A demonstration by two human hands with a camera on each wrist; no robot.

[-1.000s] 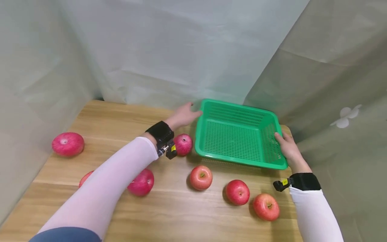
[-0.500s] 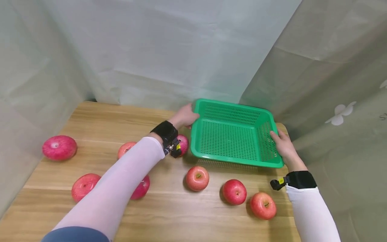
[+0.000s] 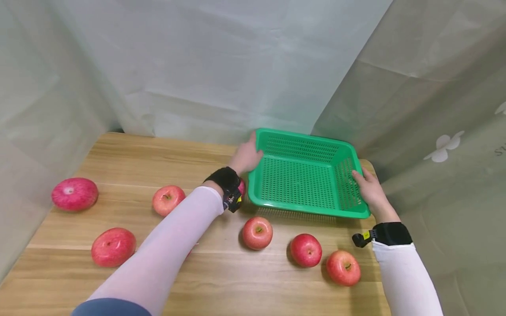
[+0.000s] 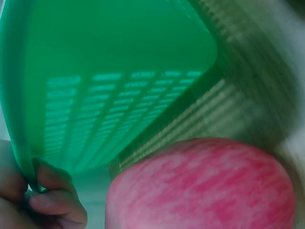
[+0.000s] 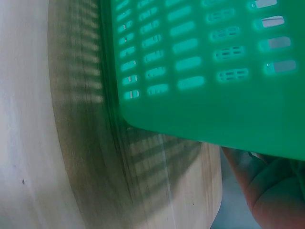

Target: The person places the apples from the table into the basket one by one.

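1. Holding the green basket (image 3: 306, 180) at the back of the counter (image 3: 221, 281), left hand (image 3: 246, 157) and right hand (image 3: 369, 189) each have fingers clasped over opposite rims.
2. Best kept level, I judge.
3. An apple (image 4: 202, 183) sits just below the left fingers (image 4: 57, 202); steering around it looks wise.

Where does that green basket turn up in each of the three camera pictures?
Head: green basket at the table's far right, a hand on each side.
Left wrist: fills the upper left, above an apple.
Right wrist: its slotted wall covers the upper right.
Shared landmark: the wooden table, also under the basket.
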